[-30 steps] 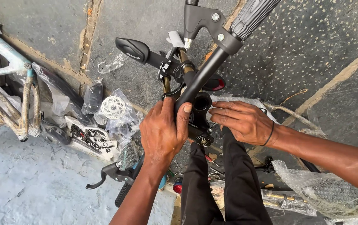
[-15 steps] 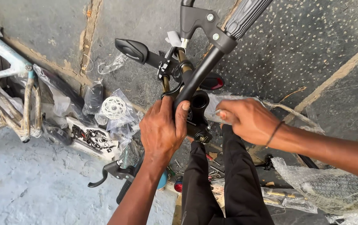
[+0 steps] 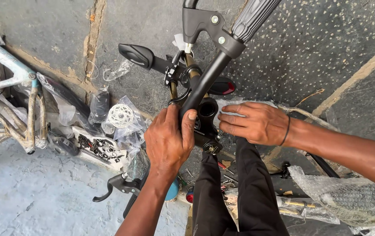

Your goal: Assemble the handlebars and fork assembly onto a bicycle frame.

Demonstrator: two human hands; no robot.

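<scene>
The handlebar point(image 3: 209, 78) runs up out of the top edge, so its far end past the ribbed grip point(image 3: 253, 15) and brake lever clamp point(image 3: 205, 24) is cut off; its lower end hides behind the left hand point(image 3: 168, 140). What sits inside the round opening of the stem point(image 3: 207, 111) is too dark to make out, and the small bolt below it is half covered by fingers. The left hand comes up from the bottom edge, forearm straight, fingers wrapped from the left and thumb pressed up the bar's front, closed firmly on the handlebar just above the stem. The right hand point(image 3: 255, 122) reaches in from the right, wrist banded with a thin black cord, fingers stretched flat and together, tips touching the stem's right side; it grasps nothing that I can see. The stem sits at centre, between both hands, above black trouser legs point(image 3: 235, 196). At left, clear plastic bags point(image 3: 122, 120) hold a white toothed disc and small dark parts, leaning near a pale bike frame point(image 3: 17, 87). At lower right lies a bubble-wrapped bundle point(image 3: 349, 196), partly cropped by the frame edge.
</scene>
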